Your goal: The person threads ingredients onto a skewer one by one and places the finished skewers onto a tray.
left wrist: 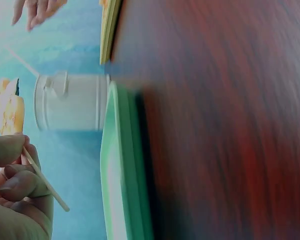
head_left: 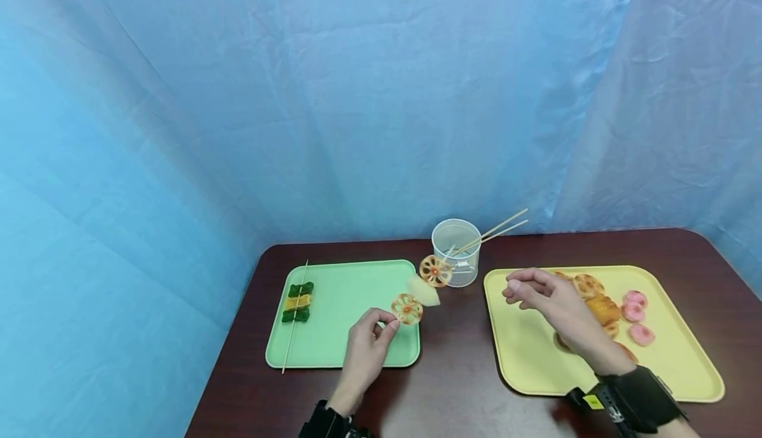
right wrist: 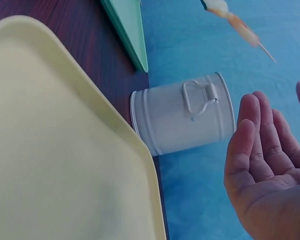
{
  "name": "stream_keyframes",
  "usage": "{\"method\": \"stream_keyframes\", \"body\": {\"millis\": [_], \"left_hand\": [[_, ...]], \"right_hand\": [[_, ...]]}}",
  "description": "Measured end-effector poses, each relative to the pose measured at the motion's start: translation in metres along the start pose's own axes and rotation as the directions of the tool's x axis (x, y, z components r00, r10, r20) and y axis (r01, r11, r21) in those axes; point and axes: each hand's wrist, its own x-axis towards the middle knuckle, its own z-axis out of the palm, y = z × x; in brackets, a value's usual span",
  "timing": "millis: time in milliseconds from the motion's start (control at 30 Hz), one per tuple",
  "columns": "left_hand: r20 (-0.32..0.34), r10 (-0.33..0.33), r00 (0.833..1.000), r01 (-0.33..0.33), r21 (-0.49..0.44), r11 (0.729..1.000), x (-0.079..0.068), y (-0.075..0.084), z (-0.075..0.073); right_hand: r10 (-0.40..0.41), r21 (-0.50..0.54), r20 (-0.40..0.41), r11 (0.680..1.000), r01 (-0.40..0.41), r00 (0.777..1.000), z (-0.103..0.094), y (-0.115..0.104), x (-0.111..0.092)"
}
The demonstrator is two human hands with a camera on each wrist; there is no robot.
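Note:
My left hand (head_left: 366, 349) pinches a thin wooden skewer (left wrist: 52, 190) between thumb and fingers, over the right side of the green tray (head_left: 351, 352). Threaded on it are a near lotus root slice (head_left: 407, 309), a pale slice (head_left: 423, 290) and a far lotus root slice (head_left: 436, 270). In the left wrist view, the skewer's bare end sticks out below the fingers. My right hand (head_left: 553, 309) hovers over the yellow tray (head_left: 524, 365), holding nothing. Its fingers look relaxed and slightly bent in the right wrist view, the thumb apart from them.
A bucket (head_left: 466, 272) with skewers (head_left: 503, 229) leaning out stands behind the trays. One finished-looking green and yellow skewer (head_left: 297, 302) lies at the green tray's left. Pink pieces (head_left: 635, 306) and golden brown pieces (head_left: 604, 309) lie on the yellow tray, partly hidden by my right arm.

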Motion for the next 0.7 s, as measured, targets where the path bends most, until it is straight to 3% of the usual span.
{"method": "stream_keyframes", "body": {"millis": [167,333,700], "left_hand": [[-0.032,-0.045,0.998,0.046,0.013,0.999,0.001,-0.008,-0.020],[-0.068,-0.051,0.996,0.053,0.037,0.998,0.002,-0.017,-0.038],[-0.132,-0.058,0.990,0.090,0.251,0.964,0.005,-0.031,-0.071]], "right_hand": [[-0.002,0.000,-0.004,1.000,0.002,1.000,-0.002,0.000,-0.001],[0.010,-0.007,-0.021,1.000,-0.010,1.000,-0.002,-0.001,-0.002],[0.035,-0.029,-0.052,0.999,-0.036,0.998,-0.001,-0.001,-0.003]]}}
